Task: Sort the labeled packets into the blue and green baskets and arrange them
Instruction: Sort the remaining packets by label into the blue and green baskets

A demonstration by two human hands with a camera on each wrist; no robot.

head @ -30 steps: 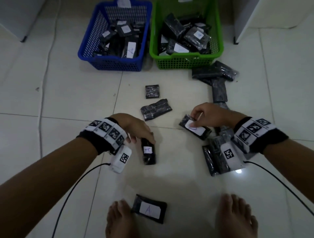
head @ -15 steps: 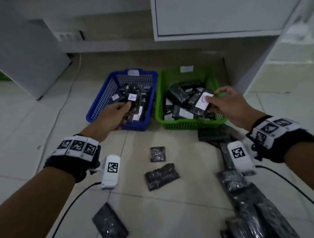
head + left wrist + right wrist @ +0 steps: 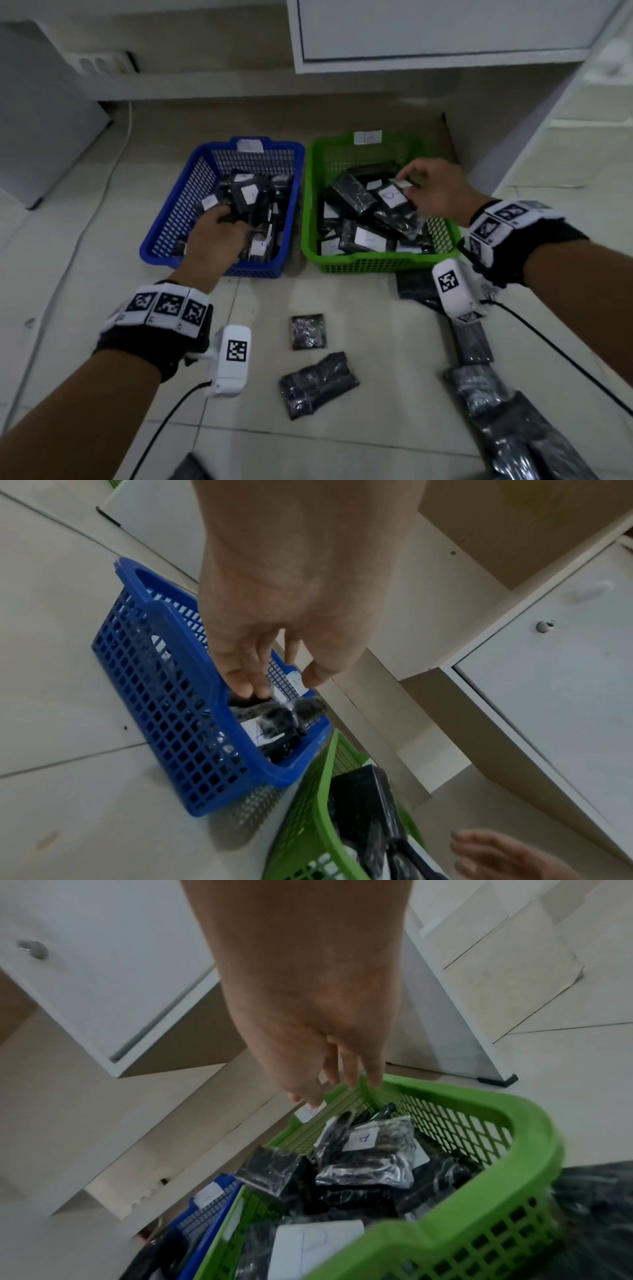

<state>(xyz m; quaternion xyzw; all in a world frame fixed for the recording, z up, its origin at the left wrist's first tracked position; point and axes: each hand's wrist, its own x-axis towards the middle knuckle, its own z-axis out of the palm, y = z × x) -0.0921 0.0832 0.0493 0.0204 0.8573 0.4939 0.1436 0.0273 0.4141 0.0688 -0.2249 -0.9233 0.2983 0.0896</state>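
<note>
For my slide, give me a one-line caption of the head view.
Left hand reaches into the blue basket, right hand over the green basket; unsorted packets lie on the floor.

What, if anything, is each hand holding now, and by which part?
Nothing: the left hand merely touches a packet in the blue basket; the right hand hangs open above the green basket.

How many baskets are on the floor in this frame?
2: the blue basket on the left under the left hand, and the green basket touching its right side, under the right hand.
</note>
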